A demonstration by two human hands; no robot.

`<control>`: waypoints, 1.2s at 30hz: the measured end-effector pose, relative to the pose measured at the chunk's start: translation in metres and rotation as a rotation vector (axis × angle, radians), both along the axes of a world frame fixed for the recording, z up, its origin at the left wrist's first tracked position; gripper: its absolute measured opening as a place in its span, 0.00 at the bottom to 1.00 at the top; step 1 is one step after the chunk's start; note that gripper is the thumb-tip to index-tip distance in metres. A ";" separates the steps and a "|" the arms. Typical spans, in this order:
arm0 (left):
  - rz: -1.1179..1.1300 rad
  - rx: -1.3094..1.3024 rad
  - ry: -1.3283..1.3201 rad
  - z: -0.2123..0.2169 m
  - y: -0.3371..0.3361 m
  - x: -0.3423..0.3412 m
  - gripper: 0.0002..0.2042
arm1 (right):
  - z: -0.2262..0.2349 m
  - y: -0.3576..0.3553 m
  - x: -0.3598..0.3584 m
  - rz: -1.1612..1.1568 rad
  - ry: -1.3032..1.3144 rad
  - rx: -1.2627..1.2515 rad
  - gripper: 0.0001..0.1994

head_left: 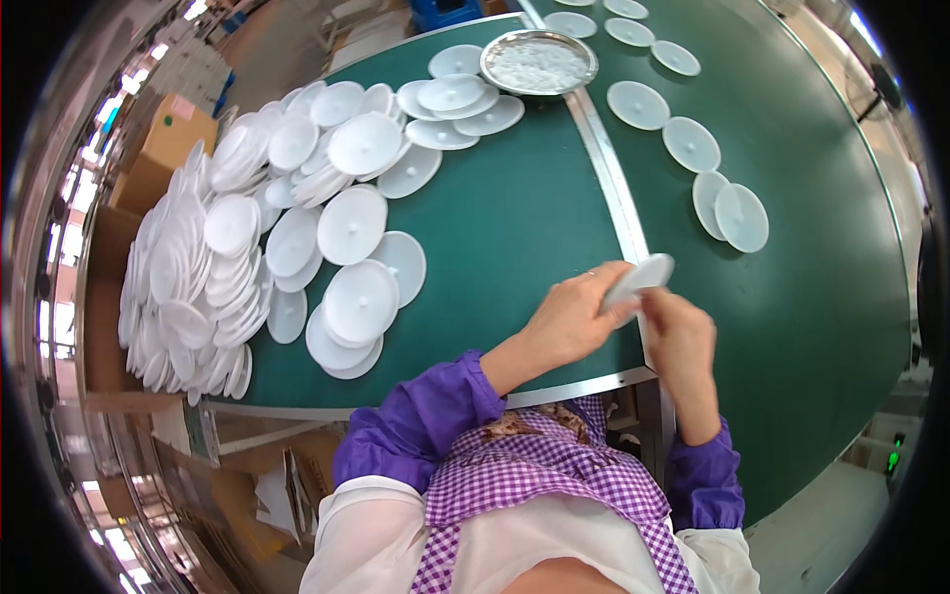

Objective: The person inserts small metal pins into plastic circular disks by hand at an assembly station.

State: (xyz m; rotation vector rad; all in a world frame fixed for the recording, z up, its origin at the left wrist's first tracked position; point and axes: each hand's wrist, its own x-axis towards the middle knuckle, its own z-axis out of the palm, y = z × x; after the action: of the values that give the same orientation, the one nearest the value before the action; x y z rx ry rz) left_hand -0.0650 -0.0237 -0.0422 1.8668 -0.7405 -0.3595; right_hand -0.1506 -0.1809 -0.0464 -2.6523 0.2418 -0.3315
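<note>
Green tables: we see two green surfaces [515, 238] meeting along a pale metal strip [616, 188], in a workroom with a cardboard box [111, 267] at far left.
White disc: the one being handled [654, 268] is held up, tilted, above the metal strip.
Left hand: we see this hand [576, 319] pinching the disc between thumb and fingers.
Right hand: this hand [681, 332] has its curled fingers at the disc's near edge; they blur, and we cannot tell whether they pinch anything.
Slip: we judge that the smooth, thin disc could twist out of the left hand if the right presses off-centre.
Heap of discs: this steep, loose pile [230, 282] could slide if we pull one from low down.
Metal dish: sitting across the strip, the dish [539, 91] could tip and spill its white bits [537, 63] if our sleeve catches it.
Row of discs: a careless set-down could knock this line [691, 145], where two already overlap.
Hard to see: our fingers cover the disc's middle, the row runs off the top edge, and the white bits are too small to make out singly.
</note>
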 end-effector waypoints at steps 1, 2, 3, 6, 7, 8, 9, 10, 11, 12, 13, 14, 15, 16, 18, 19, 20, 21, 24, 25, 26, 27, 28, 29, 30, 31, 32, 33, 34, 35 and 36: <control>0.028 0.004 -0.005 0.002 0.009 0.006 0.14 | 0.002 -0.015 0.000 -0.110 0.050 -0.138 0.04; -0.017 0.006 -0.176 0.007 0.022 0.016 0.15 | 0.006 -0.030 -0.002 -0.230 0.101 -0.280 0.04; -0.060 0.014 -0.347 0.010 0.039 0.028 0.17 | 0.009 -0.045 -0.005 -0.304 0.083 -0.316 0.05; 0.394 0.227 -0.513 0.027 0.103 0.068 0.13 | 0.010 -0.082 -0.016 -0.466 0.115 -0.278 0.08; 0.605 0.282 -0.541 0.022 0.127 0.082 0.13 | 0.005 -0.086 -0.018 -0.464 0.068 -0.244 0.08; 0.795 0.393 -0.598 0.013 0.162 0.099 0.16 | 0.003 -0.081 -0.015 -0.457 0.063 -0.236 0.08; 0.860 0.499 -0.573 0.002 0.195 0.114 0.19 | 0.000 -0.072 -0.010 -0.388 0.035 -0.186 0.08; 0.931 0.607 -0.546 -0.007 0.220 0.124 0.21 | 0.002 -0.062 -0.005 -0.313 0.004 -0.135 0.08; 0.941 0.610 -0.547 -0.019 0.233 0.131 0.21 | 0.011 -0.047 0.002 -0.274 0.074 -0.050 0.08; 0.903 0.687 -0.507 -0.025 0.240 0.137 0.24 | 0.012 -0.036 0.007 -0.215 0.080 0.006 0.07; 0.865 0.761 -0.467 -0.032 0.247 0.140 0.27 | 0.014 -0.027 0.011 -0.175 0.054 0.033 0.07; 0.856 0.756 -0.463 -0.031 0.240 0.141 0.27 | 0.015 -0.019 0.014 -0.150 0.037 0.055 0.07; 0.805 0.678 -0.416 -0.027 0.225 0.138 0.27 | 0.018 -0.014 0.016 -0.127 0.038 0.091 0.07; 0.755 0.599 -0.370 -0.026 0.211 0.136 0.28 | 0.017 -0.011 0.016 -0.137 0.044 0.086 0.07; 0.739 0.633 -0.388 -0.030 0.196 0.129 0.29 | 0.015 -0.002 0.018 -0.062 0.040 0.125 0.07; 0.700 0.625 -0.386 -0.032 0.186 0.126 0.29 | 0.015 0.001 0.016 -0.055 0.052 0.126 0.07; 0.660 0.618 -0.385 -0.033 0.176 0.122 0.30 | 0.014 0.003 0.015 -0.061 0.052 0.122 0.07; 0.656 0.613 -0.385 -0.032 0.165 0.116 0.30 | 0.014 0.004 0.013 -0.052 0.071 0.132 0.07; 0.484 0.544 -0.299 -0.029 0.128 0.095 0.31 | 0.012 0.009 0.011 -0.057 0.094 0.120 0.07; 0.468 0.524 -0.353 -0.028 0.114 0.087 0.31 | 0.010 0.010 0.011 -0.042 0.079 0.121 0.07; 0.454 0.503 -0.408 -0.027 0.103 0.081 0.32 | 0.010 0.011 0.011 -0.027 0.062 0.122 0.07; 0.449 0.497 -0.517 -0.029 0.096 0.078 0.35 | 0.009 0.012 0.012 -0.021 0.066 0.145 0.07; 0.437 0.487 -0.516 -0.027 0.090 0.074 0.35 | 0.009 0.016 0.011 -0.021 0.058 0.142 0.07; 0.438 0.553 -0.550 -0.017 0.081 0.071 0.33 | 0.009 0.018 0.011 -0.012 0.056 0.157 0.07; 0.441 0.622 -0.584 -0.009 0.076 0.068 0.31 | 0.010 0.021 0.011 0.001 0.053 0.174 0.07; 0.430 0.616 -0.585 -0.005 0.073 0.069 0.31 | 0.011 0.023 0.011 0.018 0.045 0.189 0.07; 0.411 0.636 -0.616 -0.002 0.071 0.074 0.27 | 0.010 0.024 0.012 0.004 0.046 0.187 0.07; 0.393 0.657 -0.647 0.002 0.071 0.077 0.24 | 0.009 0.025 0.012 0.002 0.045 0.231 0.07; 0.382 0.653 -0.649 0.006 0.070 0.077 0.24 | 0.008 0.027 0.012 0.000 0.043 0.276 0.07; 0.340 0.487 -0.346 0.014 0.068 0.077 0.22 | 0.008 0.030 0.012 0.005 -0.001 0.314 0.07; 0.292 0.321 -0.044 0.018 0.067 0.078 0.20 | 0.010 0.034 0.013 -0.008 -0.003 0.314 0.07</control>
State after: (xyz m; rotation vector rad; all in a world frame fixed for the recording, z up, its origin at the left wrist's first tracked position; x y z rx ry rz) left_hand 0.0126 0.0433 -0.0245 2.2561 -0.4461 -0.2603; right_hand -0.1375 -0.1472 -0.0365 -2.3421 0.2794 -0.2755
